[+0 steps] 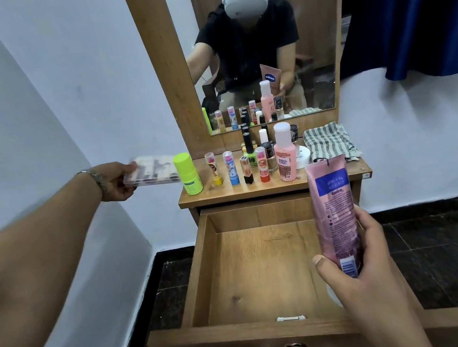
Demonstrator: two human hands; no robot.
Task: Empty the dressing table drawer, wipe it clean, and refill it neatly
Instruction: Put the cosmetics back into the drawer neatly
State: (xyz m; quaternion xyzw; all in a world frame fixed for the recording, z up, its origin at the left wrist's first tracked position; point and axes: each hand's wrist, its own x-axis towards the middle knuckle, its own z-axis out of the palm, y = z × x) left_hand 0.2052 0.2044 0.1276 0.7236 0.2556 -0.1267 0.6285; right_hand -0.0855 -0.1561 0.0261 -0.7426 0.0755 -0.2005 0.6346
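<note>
Drawer [206, 268] stood open, bare wood inside. Right hand [364, 269] gripped a pink lotion tube [335, 211] upright above it; left hand [117, 181] pinched a clear case [153, 171] beside the surface's left edge.

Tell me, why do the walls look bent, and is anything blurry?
Head view: the wide-angle lens bows the wall edges and stretches the near forearm; the clear palette case in the left hand is motion-blurred; the pink Vaseline tube in the right hand stays fairly sharp.
</note>
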